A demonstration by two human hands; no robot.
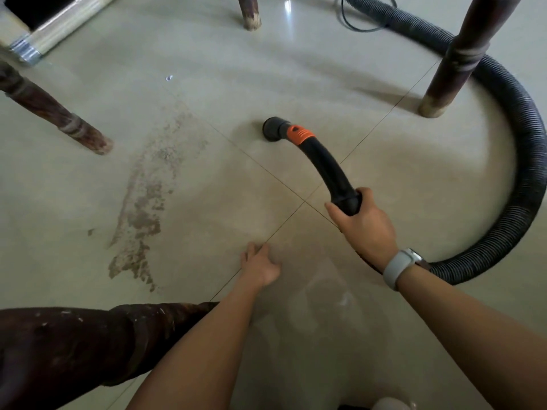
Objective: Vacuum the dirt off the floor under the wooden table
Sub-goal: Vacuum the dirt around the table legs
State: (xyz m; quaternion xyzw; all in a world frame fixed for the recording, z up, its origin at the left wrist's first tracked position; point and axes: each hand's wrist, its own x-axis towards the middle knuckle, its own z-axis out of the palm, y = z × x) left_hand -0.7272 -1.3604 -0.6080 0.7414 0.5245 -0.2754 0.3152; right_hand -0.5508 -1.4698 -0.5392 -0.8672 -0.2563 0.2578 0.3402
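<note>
Near table leg (53, 347): dark wood, scuffed with pale flecks, filling the lower left corner.
Left table leg (59, 119): slanting down to the floor (384, 173), its foot just left of the dirt.
Dirt (145, 208): there it is, a long brown streak on the pale tiles, running from mid-left down toward the lower left, well apart from the nozzle.
Far table leg (250, 13): foot standing at the top, centre.
Left hand (260, 266): fingers spread and relaxed, resting flat on the floor right on a tile seam, holding nothing.
Nozzle (273, 129): black round head, down at the floor near where the tile seams cross, an orange collar (299, 134) just behind it.
Right hand (362, 223): fingers curled tight round the black curved handle (331, 170), a pale watch (399, 269) on the wrist.
Right table leg (461, 54): upright, inside the loop of the hose.
Hose (529, 161): black, ribbed, sweeping from the top round the right side and back to the wrist.
</note>
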